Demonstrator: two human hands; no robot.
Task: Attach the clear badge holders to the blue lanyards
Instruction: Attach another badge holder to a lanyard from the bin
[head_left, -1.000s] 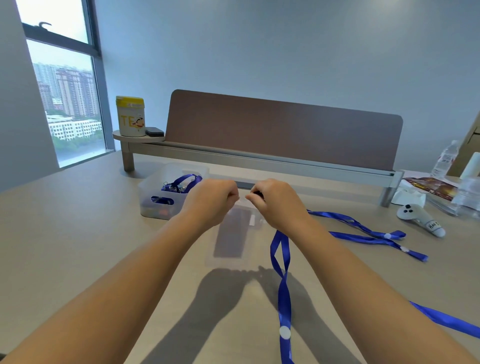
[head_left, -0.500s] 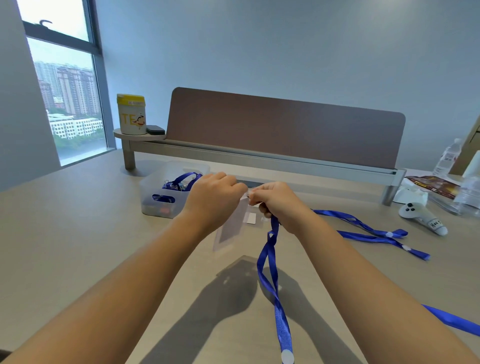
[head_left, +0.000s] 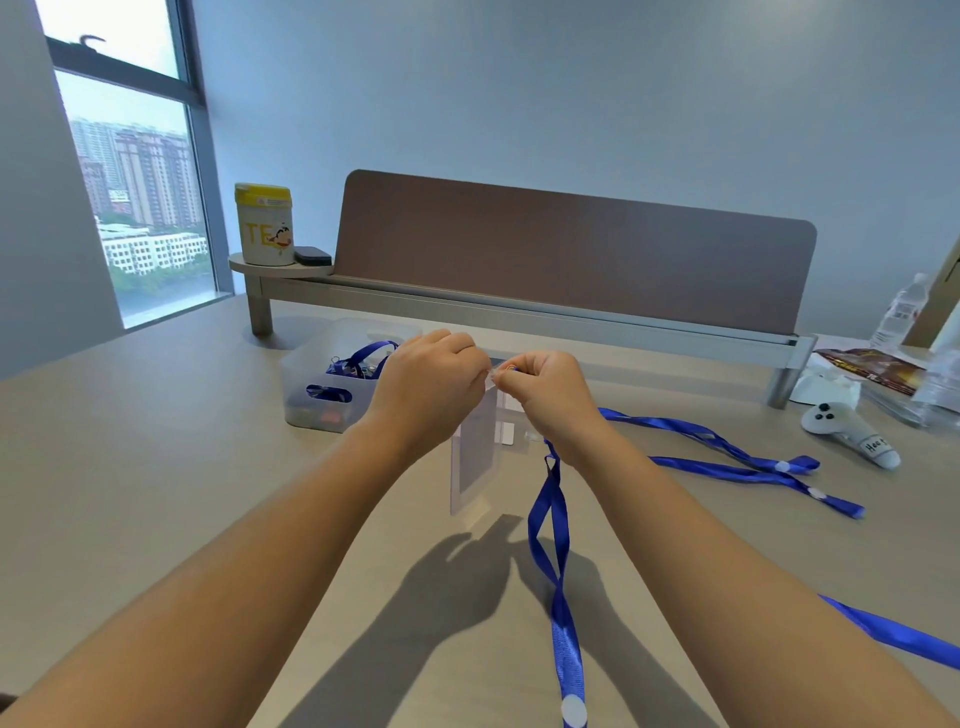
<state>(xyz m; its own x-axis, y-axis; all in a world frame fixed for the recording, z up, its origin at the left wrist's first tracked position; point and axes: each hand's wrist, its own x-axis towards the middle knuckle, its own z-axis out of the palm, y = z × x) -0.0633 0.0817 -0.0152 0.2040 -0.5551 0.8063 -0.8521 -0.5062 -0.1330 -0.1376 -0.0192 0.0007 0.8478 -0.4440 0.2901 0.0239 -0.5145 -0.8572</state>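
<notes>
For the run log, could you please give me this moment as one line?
step: clipping | left hand: pinches badge holder top | right hand: holds lanyard clip at holder | holder: lifted off table

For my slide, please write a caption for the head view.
Left hand holds a clear badge holder while right hand brings a blue lanyard.

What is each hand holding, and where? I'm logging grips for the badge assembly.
The left hand pinches the clear badge holder by its top edge. The right hand holds the blue lanyard at its clip end.
</notes>
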